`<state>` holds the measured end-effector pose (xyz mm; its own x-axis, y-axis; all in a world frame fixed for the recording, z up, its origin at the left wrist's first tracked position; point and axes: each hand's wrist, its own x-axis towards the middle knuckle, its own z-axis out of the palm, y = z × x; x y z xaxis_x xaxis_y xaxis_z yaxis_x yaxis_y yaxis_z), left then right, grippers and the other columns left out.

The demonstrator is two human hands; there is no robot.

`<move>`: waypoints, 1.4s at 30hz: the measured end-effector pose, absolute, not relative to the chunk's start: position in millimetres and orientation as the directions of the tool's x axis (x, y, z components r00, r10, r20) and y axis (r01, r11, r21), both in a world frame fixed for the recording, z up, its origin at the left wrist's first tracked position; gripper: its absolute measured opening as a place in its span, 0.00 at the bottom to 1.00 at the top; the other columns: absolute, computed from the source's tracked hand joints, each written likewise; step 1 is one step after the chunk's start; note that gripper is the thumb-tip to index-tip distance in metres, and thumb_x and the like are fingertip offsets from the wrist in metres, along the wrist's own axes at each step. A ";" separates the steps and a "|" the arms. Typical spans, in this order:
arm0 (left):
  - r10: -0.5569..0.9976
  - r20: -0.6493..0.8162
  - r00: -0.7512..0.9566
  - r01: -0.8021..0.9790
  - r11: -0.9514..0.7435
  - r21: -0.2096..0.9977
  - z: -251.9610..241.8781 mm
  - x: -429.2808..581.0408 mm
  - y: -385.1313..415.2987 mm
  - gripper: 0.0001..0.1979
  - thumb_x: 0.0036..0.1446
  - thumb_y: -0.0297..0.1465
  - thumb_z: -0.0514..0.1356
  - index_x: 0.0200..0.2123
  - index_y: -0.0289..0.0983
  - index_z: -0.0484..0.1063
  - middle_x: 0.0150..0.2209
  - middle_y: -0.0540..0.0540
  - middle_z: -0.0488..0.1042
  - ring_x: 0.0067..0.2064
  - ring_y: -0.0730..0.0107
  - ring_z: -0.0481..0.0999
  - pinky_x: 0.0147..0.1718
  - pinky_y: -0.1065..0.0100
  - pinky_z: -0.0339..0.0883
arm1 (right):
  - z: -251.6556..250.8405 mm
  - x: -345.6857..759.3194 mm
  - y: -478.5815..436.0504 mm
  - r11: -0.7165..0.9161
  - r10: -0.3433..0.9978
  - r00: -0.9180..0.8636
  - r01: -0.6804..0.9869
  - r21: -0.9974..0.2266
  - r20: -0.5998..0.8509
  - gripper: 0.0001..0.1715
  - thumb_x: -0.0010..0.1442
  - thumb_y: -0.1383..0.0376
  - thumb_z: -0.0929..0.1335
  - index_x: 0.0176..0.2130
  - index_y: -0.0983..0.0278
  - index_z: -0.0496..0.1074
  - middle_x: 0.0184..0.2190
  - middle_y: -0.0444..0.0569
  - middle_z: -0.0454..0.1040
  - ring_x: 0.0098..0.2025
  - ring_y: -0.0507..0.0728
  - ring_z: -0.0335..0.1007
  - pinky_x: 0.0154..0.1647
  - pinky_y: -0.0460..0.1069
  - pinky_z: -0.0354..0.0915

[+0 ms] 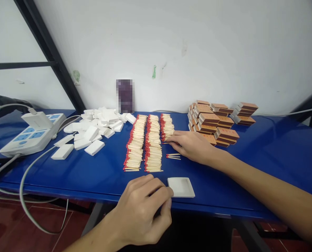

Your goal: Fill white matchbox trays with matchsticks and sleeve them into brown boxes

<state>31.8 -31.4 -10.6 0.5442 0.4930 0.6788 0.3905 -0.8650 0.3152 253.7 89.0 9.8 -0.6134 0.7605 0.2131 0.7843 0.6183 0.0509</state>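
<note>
My left hand (148, 206) is at the table's front edge, fingers curled, thumb and fingertips closed on the left side of a white matchbox tray (182, 187). The tray lies open side up, with a bare inside. My right hand (189, 145) reaches to the near end of the short right-hand row of red-tipped matches (167, 126), its fingertips closed on matches there. Just below that hand lie a few loose matches (174, 156). Two longer rows of matches, the middle row (153, 145) and the left row (135, 145), run alongside, red heads to the left.
White matchbox trays (100, 122) are heaped at the back left. Brown matchbox sleeves (211, 120) stand stacked at the back right. A white power strip (34, 134) with trailing cables (23, 182) sits at the left of the blue table (266, 150). A pixelated dark rectangle (125, 95) is near the wall.
</note>
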 end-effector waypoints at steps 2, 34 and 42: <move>0.488 0.681 0.546 0.390 -0.867 0.309 -10.5 32.2 -31.0 0.09 0.57 0.19 0.54 0.36 0.32 0.73 0.27 0.45 0.73 0.27 0.68 0.69 0.26 0.66 0.65 | 9.9 253.6 89.0 0.614 0.764 -0.613 0.787 0.064 0.201 0.19 0.70 0.65 0.60 0.53 0.62 0.75 0.44 0.52 0.78 0.46 0.60 0.75 0.41 0.51 0.65; 0.475 0.680 0.559 0.405 -0.872 0.276 -10.0 31.9 -31.7 0.10 0.57 0.19 0.54 0.37 0.33 0.73 0.26 0.47 0.73 0.26 0.68 0.67 0.26 0.66 0.64 | 11.4 255.1 85.9 0.592 0.786 -0.556 0.803 -0.070 0.272 0.13 0.66 0.65 0.64 0.42 0.62 0.78 0.33 0.47 0.76 0.33 0.55 0.69 0.31 0.48 0.55; 0.473 0.680 0.561 0.402 -0.873 0.276 -10.2 32.7 -30.4 0.10 0.58 0.19 0.53 0.36 0.33 0.73 0.26 0.47 0.73 0.26 0.68 0.67 0.25 0.66 0.64 | 10.2 255.0 83.9 0.593 0.785 -0.553 0.801 -0.083 0.278 0.13 0.66 0.64 0.64 0.43 0.60 0.78 0.34 0.47 0.77 0.34 0.55 0.70 0.31 0.48 0.56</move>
<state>32.7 -30.4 -10.2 0.5610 0.4725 0.6797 0.4018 -0.8733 0.2755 255.0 83.9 10.2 -0.5527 0.7855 0.2785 0.8010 0.5929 -0.0825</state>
